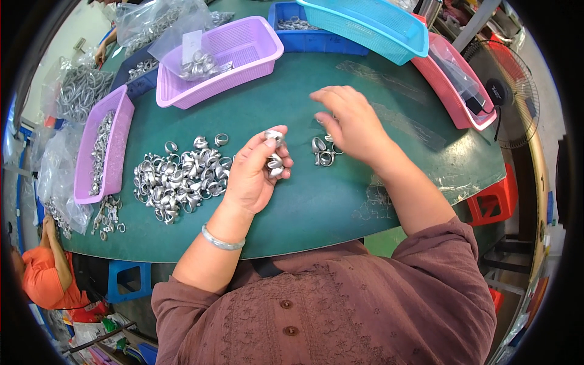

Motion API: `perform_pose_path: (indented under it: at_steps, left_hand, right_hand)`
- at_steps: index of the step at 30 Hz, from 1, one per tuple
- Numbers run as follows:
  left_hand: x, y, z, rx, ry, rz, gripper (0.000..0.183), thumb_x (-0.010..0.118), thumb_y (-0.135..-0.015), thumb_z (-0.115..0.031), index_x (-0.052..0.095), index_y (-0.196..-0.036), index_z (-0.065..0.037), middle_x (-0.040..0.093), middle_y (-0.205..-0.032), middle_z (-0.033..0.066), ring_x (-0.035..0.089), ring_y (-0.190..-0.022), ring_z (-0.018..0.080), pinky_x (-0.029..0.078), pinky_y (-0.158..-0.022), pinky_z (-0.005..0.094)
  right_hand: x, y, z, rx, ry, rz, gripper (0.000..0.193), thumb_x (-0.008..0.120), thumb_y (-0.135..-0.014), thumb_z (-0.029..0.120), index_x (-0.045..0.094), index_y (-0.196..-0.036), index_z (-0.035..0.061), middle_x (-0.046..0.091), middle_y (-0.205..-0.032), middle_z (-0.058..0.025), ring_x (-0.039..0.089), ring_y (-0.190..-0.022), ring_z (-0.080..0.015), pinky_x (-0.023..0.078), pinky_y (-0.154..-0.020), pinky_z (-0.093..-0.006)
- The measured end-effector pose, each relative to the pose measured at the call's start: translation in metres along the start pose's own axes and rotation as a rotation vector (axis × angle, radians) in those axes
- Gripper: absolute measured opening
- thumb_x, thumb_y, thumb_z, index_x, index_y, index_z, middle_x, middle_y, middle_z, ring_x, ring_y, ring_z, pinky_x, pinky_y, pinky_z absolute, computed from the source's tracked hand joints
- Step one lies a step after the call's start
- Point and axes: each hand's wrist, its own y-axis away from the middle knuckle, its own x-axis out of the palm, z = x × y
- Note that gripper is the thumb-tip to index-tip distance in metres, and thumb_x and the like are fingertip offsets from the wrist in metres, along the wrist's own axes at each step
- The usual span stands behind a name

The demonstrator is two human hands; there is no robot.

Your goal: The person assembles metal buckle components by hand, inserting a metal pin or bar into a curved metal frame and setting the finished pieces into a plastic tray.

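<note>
My left hand [252,167] is closed around a few silver metal rings [275,163], one of them pinched between thumb and fingertips. Just left of it a big heap of similar rings [179,179] spreads over the green table [304,213]. My right hand [350,125] hovers with its fingers apart and thumb stretched out, and I see nothing in its grasp. Below its fingers lies a small group of rings [324,157], partly hidden by the hand.
Beyond the heap stands a purple basket [249,64] with bagged rings; a narrower purple basket [118,146] is at left. A turquoise basket [365,27], a pink basket [462,109] and a fan [517,91] are at far right. Another person in orange [48,277] sits at left.
</note>
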Motion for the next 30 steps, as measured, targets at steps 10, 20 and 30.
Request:
perform_pose_path:
  at_steps: [10, 20, 30]
  left_hand:
    - [-0.001, -0.001, -0.007, -0.058, 0.312, 0.144, 0.035, 0.043, -0.084, -0.025, 0.053, -0.109, -0.003, 0.058, -0.092, 0.0096, 0.056, -0.076, 0.0211, 0.046, -0.056, 0.0281]
    - [0.000, 0.001, -0.003, -0.116, 0.047, -0.017, 0.020, 0.056, -0.085, -0.020, 0.058, -0.095, -0.003, 0.052, -0.073, 0.0021, 0.052, -0.069, 0.0145, 0.038, -0.049, 0.0216]
    - [0.009, 0.003, -0.002, -0.060, -0.108, -0.042, 0.015, 0.058, -0.084, -0.022, 0.057, -0.087, -0.007, 0.051, -0.070, -0.0002, 0.051, -0.063, 0.0118, 0.035, -0.047, 0.0205]
  right_hand:
    - [-0.001, 0.006, -0.017, 0.280, 0.244, 0.437, 0.027, 0.060, -0.072, 0.007, 0.060, -0.099, 0.0079, 0.057, -0.099, -0.0077, 0.050, -0.094, -0.0275, 0.037, -0.082, -0.0392]
    - [0.001, -0.003, -0.002, 0.530, -0.671, 0.232, 0.012, 0.060, -0.079, 0.009, 0.061, -0.087, 0.0011, 0.061, -0.077, -0.0011, 0.053, -0.072, -0.0093, 0.044, -0.065, -0.0262]
    - [0.011, 0.003, 0.023, 0.437, -0.879, 0.265, 0.012, 0.057, -0.082, 0.008, 0.059, -0.090, -0.0009, 0.060, -0.079, -0.0033, 0.053, -0.074, -0.0085, 0.044, -0.066, -0.0236]
